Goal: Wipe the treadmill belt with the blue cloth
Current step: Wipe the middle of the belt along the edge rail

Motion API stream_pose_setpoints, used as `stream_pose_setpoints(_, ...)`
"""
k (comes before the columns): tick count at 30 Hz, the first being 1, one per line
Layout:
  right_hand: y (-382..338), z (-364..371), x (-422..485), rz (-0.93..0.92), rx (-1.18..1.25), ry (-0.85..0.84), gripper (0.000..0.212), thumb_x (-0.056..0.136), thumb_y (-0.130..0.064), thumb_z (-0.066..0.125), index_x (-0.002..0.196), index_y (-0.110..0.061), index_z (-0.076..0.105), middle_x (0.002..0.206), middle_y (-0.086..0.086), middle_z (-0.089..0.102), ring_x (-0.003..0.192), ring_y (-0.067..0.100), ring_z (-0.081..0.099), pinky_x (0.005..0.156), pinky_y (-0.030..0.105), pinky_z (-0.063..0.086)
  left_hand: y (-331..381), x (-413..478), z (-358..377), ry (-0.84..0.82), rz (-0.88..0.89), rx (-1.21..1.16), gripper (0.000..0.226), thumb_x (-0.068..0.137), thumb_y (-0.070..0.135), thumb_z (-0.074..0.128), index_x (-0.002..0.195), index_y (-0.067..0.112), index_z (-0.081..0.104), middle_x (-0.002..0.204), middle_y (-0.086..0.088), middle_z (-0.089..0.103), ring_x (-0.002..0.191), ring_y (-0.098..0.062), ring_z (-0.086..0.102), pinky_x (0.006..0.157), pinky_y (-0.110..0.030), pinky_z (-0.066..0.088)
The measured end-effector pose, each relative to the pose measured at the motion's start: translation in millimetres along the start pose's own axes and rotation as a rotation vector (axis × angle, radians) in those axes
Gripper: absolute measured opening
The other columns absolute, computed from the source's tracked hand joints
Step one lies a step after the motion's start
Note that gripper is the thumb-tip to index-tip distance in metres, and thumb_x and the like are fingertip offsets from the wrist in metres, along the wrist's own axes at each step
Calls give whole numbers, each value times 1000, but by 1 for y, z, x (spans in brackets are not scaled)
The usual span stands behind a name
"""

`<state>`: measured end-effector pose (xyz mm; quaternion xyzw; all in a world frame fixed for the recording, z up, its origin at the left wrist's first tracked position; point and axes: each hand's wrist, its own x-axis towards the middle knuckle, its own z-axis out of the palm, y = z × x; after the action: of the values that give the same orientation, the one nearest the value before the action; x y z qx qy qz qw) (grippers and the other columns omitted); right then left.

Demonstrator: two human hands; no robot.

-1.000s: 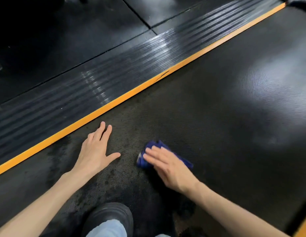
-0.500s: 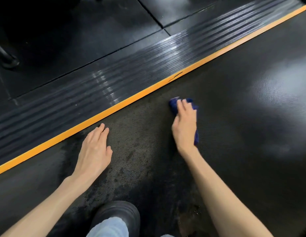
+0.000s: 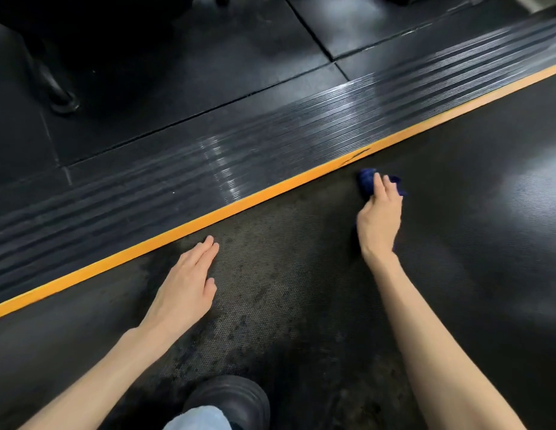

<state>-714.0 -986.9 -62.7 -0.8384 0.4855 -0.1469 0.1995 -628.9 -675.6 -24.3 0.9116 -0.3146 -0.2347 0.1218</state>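
One blue cloth (image 3: 368, 181) lies right of the frame's centre, just beside the orange stripe (image 3: 208, 217). Our right hand (image 3: 379, 215) presses it on the treadmill belt (image 3: 456, 243) with fingers laid over it. A second ago it was lower, near our left hand (image 3: 183, 283), so the stroke has reached the belt's edge. The left hand rests flat, fingers straight.
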Motion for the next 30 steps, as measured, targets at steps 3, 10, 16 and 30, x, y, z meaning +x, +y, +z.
stream_pose_setpoints(3,-50,28,-61,-280,2,-100,50,79,-6,40,128,-3,53,132,16,53,120,34,48,106,38,31,-4,-3,1,83,-22,4,50,91,11,51,140,15,40,150,4,31,138,-12,27,109,-24,19)
stream_pose_setpoints(10,-81,45,-138,-922,83,-483,54,77,-9,37,128,-11,55,132,8,55,123,25,51,111,31,25,-26,-13,2,122,-25,173,55,72,-2,67,125,6,55,127,-8,54,115,-25,53,93,-39,46)
stream_pose_setpoints(16,-7,15,-1,-345,-29,-172,55,79,6,44,133,-5,49,139,17,46,130,33,41,113,40,26,-20,-5,1,135,-24,155,45,74,-5,65,117,4,60,118,-10,57,102,-28,56,82,-42,51)
stream_pose_setpoints(30,3,10,-19,-635,-48,-228,54,80,-8,34,129,-8,55,135,12,53,125,27,49,111,34,30,16,27,5,145,159,179,34,68,-7,68,100,5,64,94,-6,60,78,-24,58,59,-36,50)
